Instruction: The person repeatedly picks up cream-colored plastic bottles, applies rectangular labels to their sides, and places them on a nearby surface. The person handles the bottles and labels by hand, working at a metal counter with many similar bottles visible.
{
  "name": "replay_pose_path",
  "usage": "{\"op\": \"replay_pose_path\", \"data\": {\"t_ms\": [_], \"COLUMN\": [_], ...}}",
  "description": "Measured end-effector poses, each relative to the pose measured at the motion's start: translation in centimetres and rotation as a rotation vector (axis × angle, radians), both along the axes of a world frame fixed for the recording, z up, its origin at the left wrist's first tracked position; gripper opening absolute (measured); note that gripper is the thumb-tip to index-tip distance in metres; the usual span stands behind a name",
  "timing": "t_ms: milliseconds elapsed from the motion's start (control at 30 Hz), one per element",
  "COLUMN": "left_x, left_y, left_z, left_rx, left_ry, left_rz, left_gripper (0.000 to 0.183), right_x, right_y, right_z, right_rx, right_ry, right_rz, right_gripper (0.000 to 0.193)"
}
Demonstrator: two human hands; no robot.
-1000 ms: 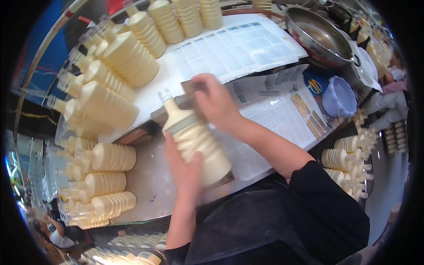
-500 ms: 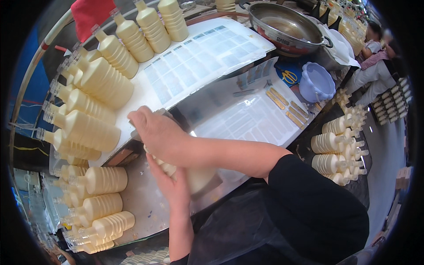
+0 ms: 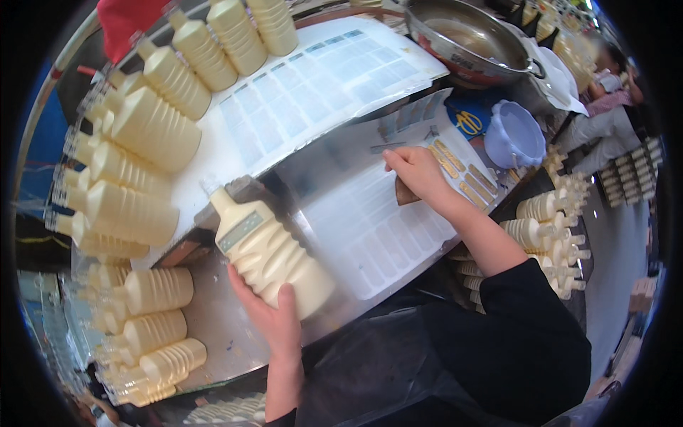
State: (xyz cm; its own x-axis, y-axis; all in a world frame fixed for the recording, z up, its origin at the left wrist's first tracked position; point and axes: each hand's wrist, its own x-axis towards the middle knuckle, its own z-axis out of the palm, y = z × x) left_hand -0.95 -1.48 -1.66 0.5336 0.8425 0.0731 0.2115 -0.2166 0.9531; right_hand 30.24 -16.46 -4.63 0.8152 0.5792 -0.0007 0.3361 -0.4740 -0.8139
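A cream plastic bottle [image 3: 284, 267] with a ribbed body lies tilted on the lower work surface, its clear neck pointing up and left. My left hand [image 3: 276, 320] grips its lower part, thumb on the near face. On the bottle's shoulder sits a grey-green label strip [image 3: 242, 231]. Away to the right, my right hand [image 3: 421, 174] is closed around a small brown flat piece, perhaps a scraper [image 3: 406, 193]. That hand is above a pale label sheet [image 3: 356, 220], just left of several gold label strips [image 3: 473, 178].
More cream bottles [image 3: 153, 128] stand and lie along the left. A raised white board with a bluish label sheet [image 3: 320, 85] is at the back. Beyond are a metal pan [image 3: 469, 35], a lavender bucket [image 3: 514, 135] and yellow-handled scissors [image 3: 469, 122]. Bottles [image 3: 537, 206] fill the right; a person [image 3: 612, 107] sits beyond.
My right hand has left the bottle and swung right to the label sheet, baring the strip on the bottle's shoulder. My left hand still holds the bottle.
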Motion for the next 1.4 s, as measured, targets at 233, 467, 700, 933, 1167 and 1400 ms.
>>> {"op": "replay_pose_path", "data": {"t_ms": [233, 467, 700, 933, 1167, 1400], "left_x": [0.3, 0.2, 0.1, -0.1, 0.2, -0.1], "left_y": [-0.2, -0.2, 0.2, 0.5, 0.2, 0.0], "left_z": [-0.1, 0.0, -0.1, -0.8, 0.1, 0.1], "left_rx": [0.001, -0.079, -0.092, -0.012, -0.035, 0.073], "left_ry": [-0.027, -0.071, -0.047, -0.04, -0.048, -0.02], "left_rz": [0.007, 0.053, 0.034, 0.013, 0.049, 0.042], "left_gripper": [0.094, 0.094, 0.095, 0.094, 0.09, 0.08], "right_x": [-2.4, -5.0, -7.3, -11.9, -13.0, -15.0], "right_y": [3.9, 7.6, 7.8, -2.1, -5.2, -10.6], "right_z": [-1.5, -2.3, -2.1, 0.9, 0.6, 0.2], "right_rx": [-0.131, -0.326, -0.542, -0.623, -0.651, -0.483], "right_ry": [-0.444, -0.526, -0.21, -0.584, -0.636, -0.548], "right_rz": [0.361, 0.533, 0.531, 0.626, 0.651, 0.649], "right_gripper": [0.021, 0.033, 0.044, 0.038, 0.048, 0.054]}}
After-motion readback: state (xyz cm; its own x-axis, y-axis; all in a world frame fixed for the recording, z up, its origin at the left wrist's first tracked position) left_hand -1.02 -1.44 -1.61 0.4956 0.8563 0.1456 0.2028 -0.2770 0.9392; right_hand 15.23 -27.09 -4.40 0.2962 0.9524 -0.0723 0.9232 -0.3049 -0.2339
